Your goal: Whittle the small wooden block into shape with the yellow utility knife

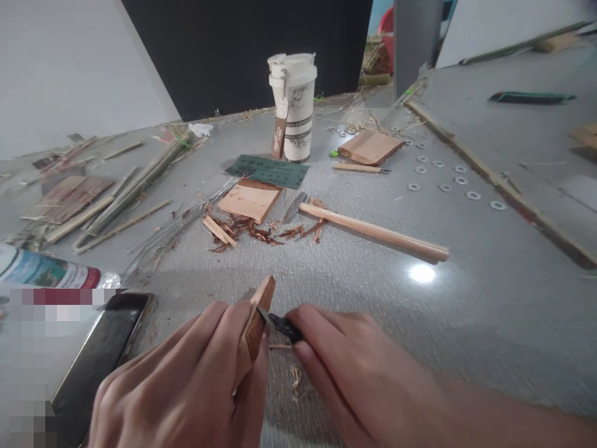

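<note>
My left hand (186, 379) is closed around a small reddish wood piece (259, 314), which sticks up and away from my fingers. In my right hand (345, 367), pinched near the fingertips, is a small dark-handled knife (282, 325); its blade rests against the side of the wood piece. A few thin shavings (295, 376) lie on the grey tabletop just below the blade. Both hands are low at the near edge of the table.
A hammer (373, 231) with a wooden handle lies mid-table beside a flat wood block (249, 200), red shavings and a green sandpaper sheet (267, 170). A white lidded cup (293, 106) stands behind. Washers (459, 182) lie right, bamboo strips (125, 196) left, a phone (100, 354) near-left.
</note>
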A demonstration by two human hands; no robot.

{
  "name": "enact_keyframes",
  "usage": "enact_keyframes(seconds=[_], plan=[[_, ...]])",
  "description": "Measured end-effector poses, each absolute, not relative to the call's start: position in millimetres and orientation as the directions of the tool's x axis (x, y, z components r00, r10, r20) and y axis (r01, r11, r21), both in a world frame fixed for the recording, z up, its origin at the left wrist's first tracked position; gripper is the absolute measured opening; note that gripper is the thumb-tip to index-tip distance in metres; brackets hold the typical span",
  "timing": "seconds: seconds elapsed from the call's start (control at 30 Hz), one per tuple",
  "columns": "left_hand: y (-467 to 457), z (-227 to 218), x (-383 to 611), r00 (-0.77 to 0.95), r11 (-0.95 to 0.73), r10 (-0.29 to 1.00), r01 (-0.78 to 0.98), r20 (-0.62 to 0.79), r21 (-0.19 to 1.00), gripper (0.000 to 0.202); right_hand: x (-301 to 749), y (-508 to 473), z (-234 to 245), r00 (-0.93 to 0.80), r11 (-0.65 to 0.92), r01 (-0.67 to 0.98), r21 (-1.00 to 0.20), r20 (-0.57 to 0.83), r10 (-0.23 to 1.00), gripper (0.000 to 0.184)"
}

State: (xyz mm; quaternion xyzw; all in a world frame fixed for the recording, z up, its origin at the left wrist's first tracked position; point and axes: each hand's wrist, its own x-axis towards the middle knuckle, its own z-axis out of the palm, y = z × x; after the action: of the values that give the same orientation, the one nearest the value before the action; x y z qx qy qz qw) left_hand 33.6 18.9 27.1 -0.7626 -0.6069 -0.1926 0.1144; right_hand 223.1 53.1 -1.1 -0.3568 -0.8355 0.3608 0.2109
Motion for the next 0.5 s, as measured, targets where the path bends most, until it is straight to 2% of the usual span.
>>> enact_keyframes(seconds=[0.2, 0.5], plan=[[19.0, 28.1, 33.7, 0.185, -0.233, 0.898, 0.97, 0.4, 0.074, 0.022, 222.6, 53.2, -2.7, -0.656, 0.47, 0.48, -0.741, 0.053, 0.753, 0.026], [21.1, 31.4, 26.8, 0.255, -0.294, 0.89, 0.955, 0.378, 0.048, 0.023, 223.3, 54.9, -3.9, -0.639, 0.507, 0.51, -0.695, 0.089, 0.764, 0.021]])
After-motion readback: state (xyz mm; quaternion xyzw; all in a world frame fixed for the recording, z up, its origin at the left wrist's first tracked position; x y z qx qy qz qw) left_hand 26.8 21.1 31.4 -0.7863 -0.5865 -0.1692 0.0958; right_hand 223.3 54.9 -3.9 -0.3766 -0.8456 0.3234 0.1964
